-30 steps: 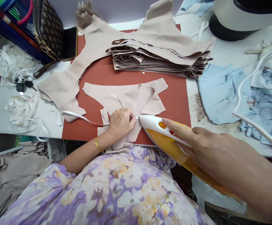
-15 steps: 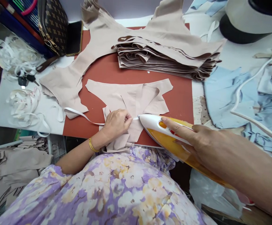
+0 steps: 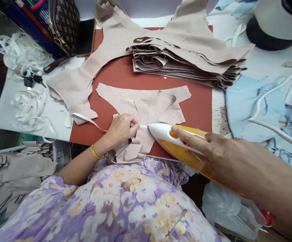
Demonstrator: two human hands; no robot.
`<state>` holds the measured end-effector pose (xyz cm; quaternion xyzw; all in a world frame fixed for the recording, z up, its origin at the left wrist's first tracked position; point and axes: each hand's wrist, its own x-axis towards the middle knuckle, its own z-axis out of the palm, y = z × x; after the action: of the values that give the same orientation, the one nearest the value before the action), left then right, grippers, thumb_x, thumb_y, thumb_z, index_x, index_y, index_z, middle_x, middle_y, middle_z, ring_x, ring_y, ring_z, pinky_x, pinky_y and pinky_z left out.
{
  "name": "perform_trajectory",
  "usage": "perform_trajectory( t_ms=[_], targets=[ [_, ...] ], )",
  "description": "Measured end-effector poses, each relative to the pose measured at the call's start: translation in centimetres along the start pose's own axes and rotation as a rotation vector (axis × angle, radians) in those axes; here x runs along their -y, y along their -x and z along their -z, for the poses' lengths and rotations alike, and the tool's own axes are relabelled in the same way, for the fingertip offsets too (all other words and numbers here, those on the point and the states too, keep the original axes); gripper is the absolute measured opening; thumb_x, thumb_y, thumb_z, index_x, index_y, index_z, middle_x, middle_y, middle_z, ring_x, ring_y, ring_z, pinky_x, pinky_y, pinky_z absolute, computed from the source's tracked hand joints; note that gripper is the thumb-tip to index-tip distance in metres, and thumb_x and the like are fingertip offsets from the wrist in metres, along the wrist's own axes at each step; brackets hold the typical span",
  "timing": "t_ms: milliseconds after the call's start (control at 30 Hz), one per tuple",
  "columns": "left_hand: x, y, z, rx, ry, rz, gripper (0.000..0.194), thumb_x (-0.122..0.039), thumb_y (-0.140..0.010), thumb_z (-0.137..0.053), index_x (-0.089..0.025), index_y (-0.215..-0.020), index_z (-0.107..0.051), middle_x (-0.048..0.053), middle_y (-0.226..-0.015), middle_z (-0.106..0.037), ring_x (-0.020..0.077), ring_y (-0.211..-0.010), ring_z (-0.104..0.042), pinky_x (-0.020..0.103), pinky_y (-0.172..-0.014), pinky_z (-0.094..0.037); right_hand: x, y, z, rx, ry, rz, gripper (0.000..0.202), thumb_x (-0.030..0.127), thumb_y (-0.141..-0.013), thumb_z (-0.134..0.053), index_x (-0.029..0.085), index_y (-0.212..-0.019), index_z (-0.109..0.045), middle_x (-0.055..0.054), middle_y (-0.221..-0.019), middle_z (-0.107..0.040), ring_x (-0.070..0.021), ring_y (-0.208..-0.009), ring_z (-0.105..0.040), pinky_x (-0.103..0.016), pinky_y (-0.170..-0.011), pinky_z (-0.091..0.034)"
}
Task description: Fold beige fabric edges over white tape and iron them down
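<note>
- The left hand (image 3: 123, 127) has its thumb and fingers pinched together on a white tape (image 3: 143, 126).
- The right hand (image 3: 221, 153) is closed around the handle of an iron (image 3: 162, 132); its fingers underneath are partly hidden.
- The iron's tip meets the tape just beside the left fingertips; whether it presses hard, I cannot tell.
- The tape crosses a beige cloth (image 3: 141, 104), which lies on the red mat (image 3: 201, 101), its near end crumpled by the person's lap.
- Behind the cloth lies a folded stack (image 3: 186, 64); to the right, blue cloth (image 3: 249, 104).
</note>
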<state>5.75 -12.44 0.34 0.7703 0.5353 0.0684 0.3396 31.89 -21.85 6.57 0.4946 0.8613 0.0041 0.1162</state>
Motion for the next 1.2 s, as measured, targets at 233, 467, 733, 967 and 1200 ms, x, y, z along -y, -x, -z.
perform_trajectory(
  t_ms=[233, 467, 733, 967, 1200],
  targets=[
    [0.1, 0.0, -0.7, -0.035, -0.072, 0.020, 0.013, -0.022, -0.082, -0.060, -0.016, -0.076, -0.069, 0.005, -0.079, -0.072, 0.0160, -0.071, -0.063, 0.033, -0.080, -0.049, -0.2, -1.2, 0.4, 0.096, 0.052, 0.016, 0.072, 0.012, -0.078, -0.049, 0.033, -0.147, -0.045, -0.002, -0.064, -0.059, -0.0144, -0.038, -0.046, -0.026, -0.043, -0.014],
    [0.1, 0.0, -1.1, -0.042, -0.116, 0.020, 0.015, -0.022, -0.084, -0.056, -0.016, -0.076, -0.068, 0.006, -0.082, -0.073, 0.0191, -0.077, -0.065, 0.034, -0.078, -0.049, -0.1, -1.6, 0.1, 0.123, 0.090, 0.027, 0.075, 0.012, -0.079, -0.050, 0.040, -0.149, -0.040, -0.001, -0.067, -0.062, -0.0155, -0.040, -0.050, -0.025, -0.043, -0.013],
    [0.2, 0.1, -1.3, -0.055, -0.130, -0.001, 0.015, -0.021, -0.085, -0.056, -0.016, -0.077, -0.068, 0.007, -0.082, -0.072, 0.0190, -0.079, -0.066, 0.033, -0.077, -0.049, 2.4, -1.5, 1.5, 0.013, 0.123, -0.004, 0.067, 0.008, -0.078, -0.047, 0.026, -0.143, -0.052, -0.001, -0.058, -0.053, -0.0141, -0.036, -0.044, -0.026, -0.041, -0.011],
    [0.6, 0.3, -0.6, -0.020, -0.005, -0.032, 0.010, -0.017, -0.082, -0.060, -0.015, -0.077, -0.069, 0.005, -0.082, -0.073, 0.0164, -0.074, -0.065, 0.033, -0.079, -0.049, 4.0, -1.3, 1.7, -0.018, 0.038, -0.016, 0.072, 0.005, -0.072, -0.048, 0.014, -0.143, -0.048, 0.003, -0.054, -0.043, -0.0141, -0.034, -0.042, -0.026, -0.043, -0.015],
    [1.7, 0.4, -0.9, -0.042, 0.094, -0.121, 0.007, -0.012, -0.079, -0.062, -0.015, -0.078, -0.068, 0.004, -0.080, -0.070, 0.0132, -0.069, -0.063, 0.028, -0.071, -0.050, 4.7, -1.4, 1.9, -0.031, 0.063, -0.041, 0.070, 0.004, -0.073, -0.048, 0.015, -0.142, -0.049, 0.004, -0.050, -0.038, -0.0142, -0.030, -0.037, -0.027, -0.045, -0.007]
  ],
)
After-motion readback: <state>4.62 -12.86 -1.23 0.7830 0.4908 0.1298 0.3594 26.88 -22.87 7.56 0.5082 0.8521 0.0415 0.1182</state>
